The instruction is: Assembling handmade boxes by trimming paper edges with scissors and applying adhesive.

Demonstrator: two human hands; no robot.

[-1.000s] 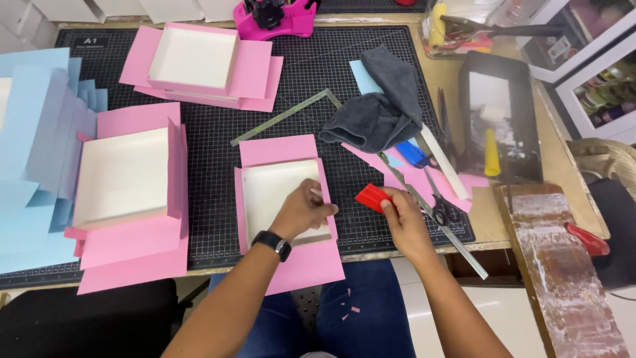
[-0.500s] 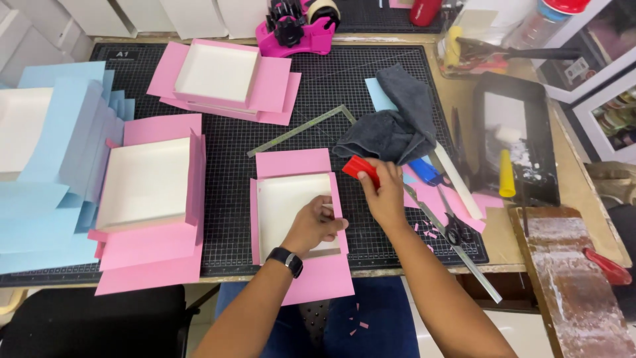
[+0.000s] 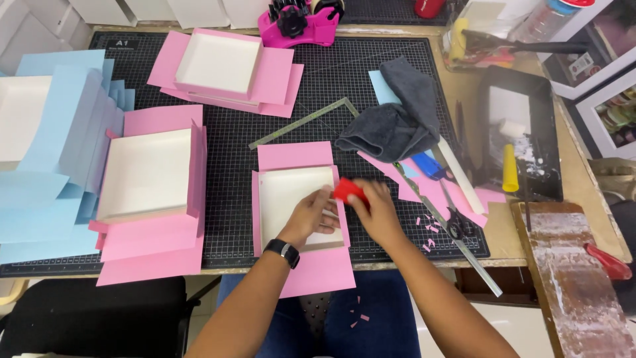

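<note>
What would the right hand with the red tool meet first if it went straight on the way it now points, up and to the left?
Probably the right wall of the white box on pink paper. The right hand holds the red tool at that edge, close to the left hand. Depth is unclear, so it may touch already.

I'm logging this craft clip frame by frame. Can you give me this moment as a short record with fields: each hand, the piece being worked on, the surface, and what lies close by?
left hand: rests on the right wall of the white box tray
right hand: holds a small red tool at that same wall
workpiece: box tray sitting on pink paper
surface: black cutting mat
nearby: grey cloth, scissors, metal square ruler, pink tape dispenser
</note>
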